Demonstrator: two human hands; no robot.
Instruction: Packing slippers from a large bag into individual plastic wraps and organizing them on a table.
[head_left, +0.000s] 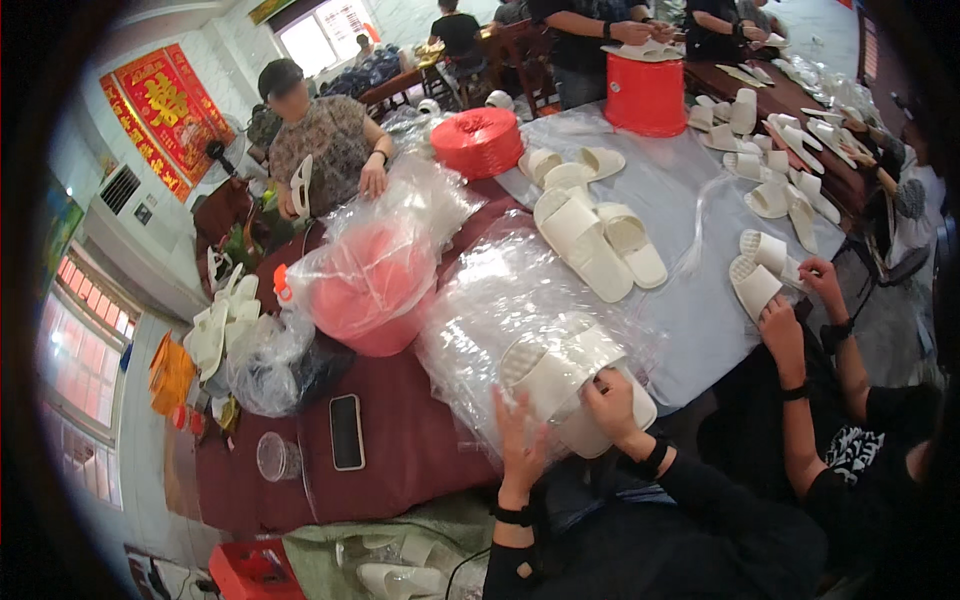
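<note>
1. Far left: loose white slippers [222,325] are heaped beside a crumpled clear plastic bundle [272,368]. No film shows clearly over them, so they look unwrapped.
2. Near left: a green sack [318,558] lies below the bench [385,480], with white slippers [400,580] in it, seemingly under clear film; these look finished. A dark phone [347,432] and a round clear tub [279,457] rest on the bench's maroon cloth.
3. Left of centre: clear bags [390,235] are draped over a red basin [385,335]. Behind it, a co-worker holds one white slipper [300,185].
4. Near centre: the wearer's left hand [522,442] has its fingers spread wide at the edge of a clear plastic sheet [470,345], seemingly touching it.
5. Just right of that hand: the white pair being worked on [562,378] lies on the bench, straps under film, near ends apparently outside. By my judgement, it is about half covered.
6. The wearer's right hand [615,408] bends its fingers against this pair; whether it grips slipper or film, I cannot tell.
7. Farther right: a bare pair [600,245] waits on a grey sheet [690,335].
8. Far right: a co-worker's hands touch another bare pair [757,280]; beyond lie many loose slippers [790,140], so much seems left.
</note>
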